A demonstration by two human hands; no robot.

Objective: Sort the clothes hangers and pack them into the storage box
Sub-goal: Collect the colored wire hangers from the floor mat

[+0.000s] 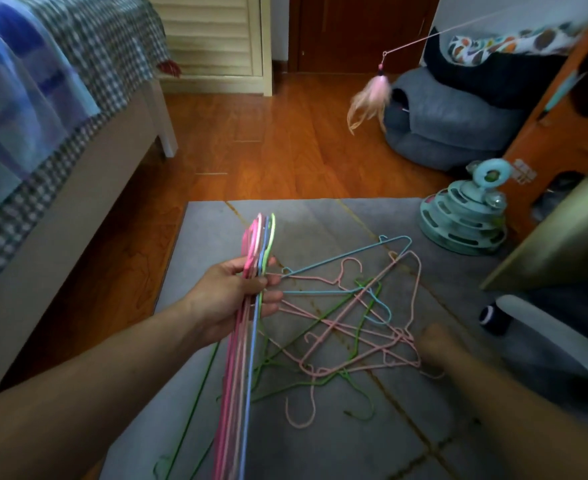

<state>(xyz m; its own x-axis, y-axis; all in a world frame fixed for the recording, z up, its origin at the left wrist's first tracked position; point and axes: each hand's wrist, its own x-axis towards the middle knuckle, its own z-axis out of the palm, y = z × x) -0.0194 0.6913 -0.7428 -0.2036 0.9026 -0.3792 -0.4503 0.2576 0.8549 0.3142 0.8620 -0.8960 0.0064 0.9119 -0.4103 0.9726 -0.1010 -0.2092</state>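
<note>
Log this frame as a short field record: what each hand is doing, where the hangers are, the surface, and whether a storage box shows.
left hand: grips an aligned bundle of thin pink, blue and green wire hangers
right hand: blurred, reaching into the pile's right edge; grip unclear
loose hangers: tangled pile of pink, blue and green wire hangers
surface: grey floor mat on wooden floor
storage box: none identifiable

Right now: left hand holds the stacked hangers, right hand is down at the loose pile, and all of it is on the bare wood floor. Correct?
Not quite. The left hand has its grip on the stacked hangers and the right hand is down at the loose pile, but the pile lies on a grey mat, not bare wood floor. The head view shows it.
</note>
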